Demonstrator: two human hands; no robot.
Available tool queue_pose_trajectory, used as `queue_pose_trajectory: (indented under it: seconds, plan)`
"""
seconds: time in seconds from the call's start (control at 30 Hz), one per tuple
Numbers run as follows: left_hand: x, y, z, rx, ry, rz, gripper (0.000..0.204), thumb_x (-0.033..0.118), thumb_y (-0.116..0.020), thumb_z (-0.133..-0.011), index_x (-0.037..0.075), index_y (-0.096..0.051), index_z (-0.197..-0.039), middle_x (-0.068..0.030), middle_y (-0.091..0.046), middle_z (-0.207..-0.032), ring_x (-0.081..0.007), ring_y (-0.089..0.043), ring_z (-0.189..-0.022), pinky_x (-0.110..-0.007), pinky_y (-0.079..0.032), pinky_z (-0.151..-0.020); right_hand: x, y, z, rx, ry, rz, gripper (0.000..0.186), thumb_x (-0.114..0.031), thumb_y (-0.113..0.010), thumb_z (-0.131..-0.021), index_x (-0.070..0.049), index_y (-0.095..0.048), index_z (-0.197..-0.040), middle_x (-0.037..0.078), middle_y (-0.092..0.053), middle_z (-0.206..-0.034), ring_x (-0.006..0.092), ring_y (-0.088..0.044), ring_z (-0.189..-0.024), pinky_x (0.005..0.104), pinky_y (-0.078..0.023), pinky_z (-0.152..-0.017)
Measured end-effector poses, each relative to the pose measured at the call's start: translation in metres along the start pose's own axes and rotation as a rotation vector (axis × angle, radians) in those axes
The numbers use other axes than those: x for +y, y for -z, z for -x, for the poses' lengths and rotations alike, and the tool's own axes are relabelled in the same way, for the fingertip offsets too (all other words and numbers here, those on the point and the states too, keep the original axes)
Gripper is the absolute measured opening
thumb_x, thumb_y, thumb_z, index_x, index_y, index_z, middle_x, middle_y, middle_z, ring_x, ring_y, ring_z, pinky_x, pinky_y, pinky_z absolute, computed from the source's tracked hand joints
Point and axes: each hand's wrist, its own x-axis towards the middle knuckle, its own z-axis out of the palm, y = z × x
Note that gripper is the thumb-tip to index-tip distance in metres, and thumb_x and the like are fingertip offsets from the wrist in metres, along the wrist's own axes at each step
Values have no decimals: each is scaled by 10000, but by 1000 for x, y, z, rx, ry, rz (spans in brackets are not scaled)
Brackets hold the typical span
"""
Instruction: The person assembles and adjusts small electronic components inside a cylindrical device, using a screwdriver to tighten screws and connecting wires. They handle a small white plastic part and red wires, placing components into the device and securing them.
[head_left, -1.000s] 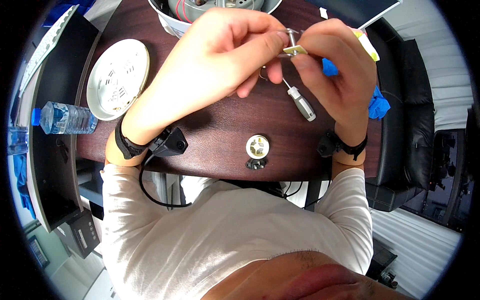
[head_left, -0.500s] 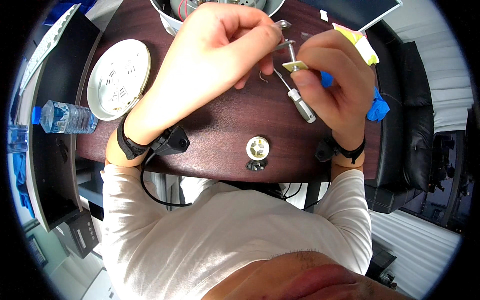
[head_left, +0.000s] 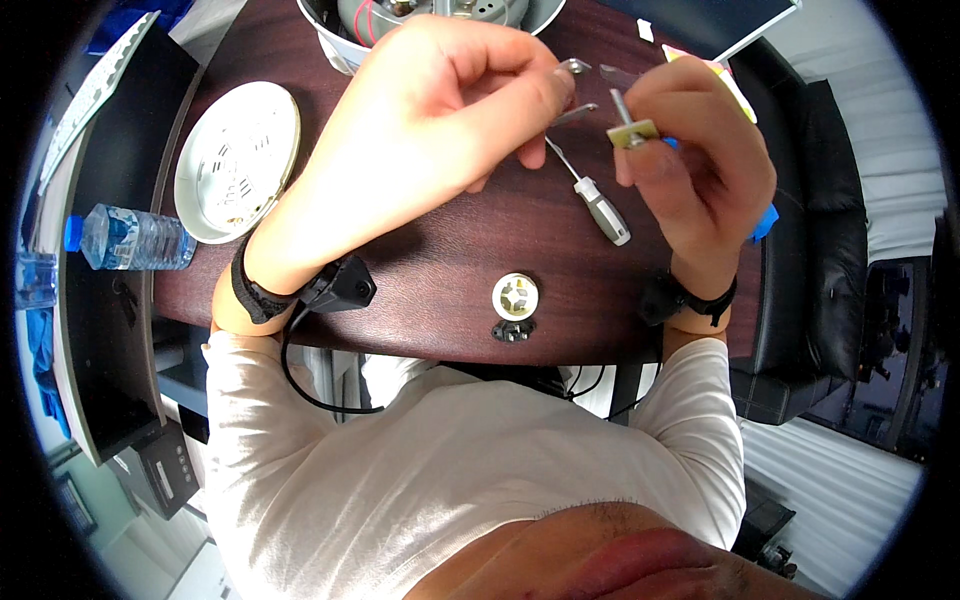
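Note:
My left hand [head_left: 440,115] is closed, pinching a small metal bracket [head_left: 576,66] whose two ends stick out past the fingertips. Most of that bracket is hidden by the fingers. To its right, my right hand [head_left: 705,150] pinches a bolt [head_left: 620,104] that passes through a small yellowish square plate [head_left: 632,134]. The bolt's shaft points up and left, with a gap between it and the bracket. Below and between the hands, a grey-and-white screwdriver [head_left: 603,212] lies on the dark wooden table [head_left: 430,280].
Nearer me sit a round cream slotted part [head_left: 516,297] and a small black piece [head_left: 513,331]. A round white cover [head_left: 238,160] and a water bottle [head_left: 135,238] are at the left. An opened appliance with red wires [head_left: 440,18] stands at the far edge. Blue material [head_left: 766,222] lies at right.
My right hand has moved right with the bolt and plate, drawing the bolt's tip away from the bracket's end. My left hand has barely shifted and keeps its pinch.

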Motion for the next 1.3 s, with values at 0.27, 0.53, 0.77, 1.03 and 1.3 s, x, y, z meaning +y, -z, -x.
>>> queue_pose_trajectory:
  seconds: [0.27,0.53,0.77,1.03,1.3]
  plan:
    - [-3,-2,2,-22,-162,-19,202,121,-466,-930,-12,-602,-862,-44,-612,-649,-34,-452,-444,-168,-331,-398,7,-2,-4,-67,44,72,114,-36,-615,-790,32,-576,-874,103,-560,-821,149,-512,-687,239,-392,-605]
    - [-3,0,2,-88,-189,-95,227,115,-432,-922,-14,-597,-834,-30,-603,-638,-33,-453,-468,-177,-341,-421,6,-4,-4,-67,57,74,100,-53,-611,-797,22,-579,-855,97,-564,-798,158,-523,-689,244,-396,-610]
    - [1,4,4,-141,-162,-183,235,123,-427,-912,-20,-599,-841,-20,-599,-618,-28,-444,-468,-187,-334,-422,3,-4,-4,-72,61,73,101,-51,-621,-788,22,-584,-847,103,-570,-801,167,-532,-693,248,-406,-612]
    - [1,4,4,-136,-197,-218,221,114,-453,-915,-39,-609,-886,-28,-607,-640,-28,-488,-509,-180,-352,-441,4,-4,-4,-78,87,57,93,-37,-611,-782,25,-584,-846,111,-570,-805,164,-530,-683,249,-404,-597]
    - [4,2,1,-98,-19,-144,186,119,-524,-907,-41,-619,-912,-39,-614,-690,-59,-577,-626,-198,-428,-506,19,-10,0,107,-45,-622,82,-27,-537,-892,32,-570,-938,63,-544,-861,63,-514,-652,185,-401,-549]
